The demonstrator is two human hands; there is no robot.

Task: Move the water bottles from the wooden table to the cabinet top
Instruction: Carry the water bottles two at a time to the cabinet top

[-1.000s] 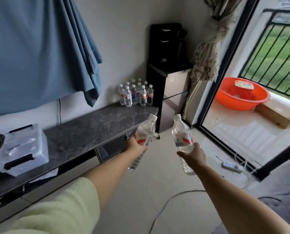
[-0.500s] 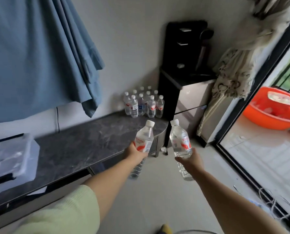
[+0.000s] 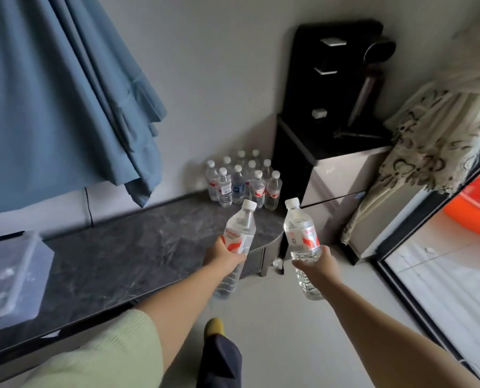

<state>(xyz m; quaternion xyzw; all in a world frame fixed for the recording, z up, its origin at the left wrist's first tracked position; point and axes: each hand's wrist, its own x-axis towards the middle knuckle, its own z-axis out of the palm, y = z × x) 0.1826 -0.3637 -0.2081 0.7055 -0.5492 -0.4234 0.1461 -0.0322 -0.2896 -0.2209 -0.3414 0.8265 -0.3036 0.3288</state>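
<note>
Each grip, left hand [image 3: 224, 254] and right hand [image 3: 315, 263], clasps one bottle, unplaced; ahead, a cluster [image 3: 243, 180] already stands on the counter [image 3: 127, 253].

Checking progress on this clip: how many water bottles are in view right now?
About 12. One in the left hand, one in the right hand, and roughly ten clustered on the cabinet top by the wall; some may be hidden.

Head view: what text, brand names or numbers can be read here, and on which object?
"Wahaha", partly legible: red label of the left-hand bottle, gripped by the left hand.
Red brand word on the right-hand bottle, gripped by the right hand: too blurred.
Labels on the bottle cluster on the cabinet top: too small.
</note>
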